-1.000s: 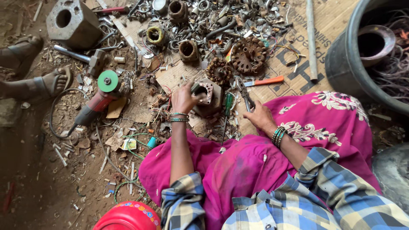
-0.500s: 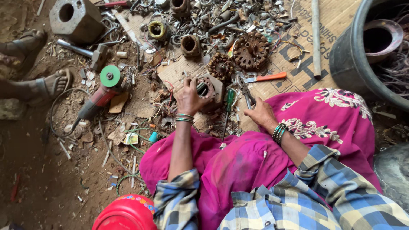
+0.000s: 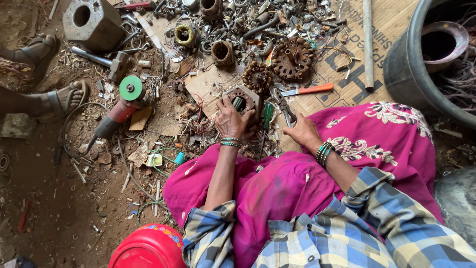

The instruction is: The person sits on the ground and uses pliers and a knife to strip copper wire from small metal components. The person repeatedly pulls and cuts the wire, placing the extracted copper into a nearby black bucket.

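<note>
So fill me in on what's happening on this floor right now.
A person in pink cloth and a checked shirt sits on the ground amid scrap metal. The left hand rests on a rusty motor part lying on cardboard. The right hand lies by a pair of pliers and a green screwdriver; its grip is unclear. An angle grinder lies off to the left, near someone's sandalled feet.

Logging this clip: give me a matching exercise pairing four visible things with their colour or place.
Things:
1. angle grinder disc
2. knife handle
3. left hand
4. big tub

Descriptions:
A. orange, on the cardboard
B. on the rusty motor part
C. green, round
D. black, at the right edge, holding wire

Pairs: 1-C, 2-A, 3-B, 4-D
</note>
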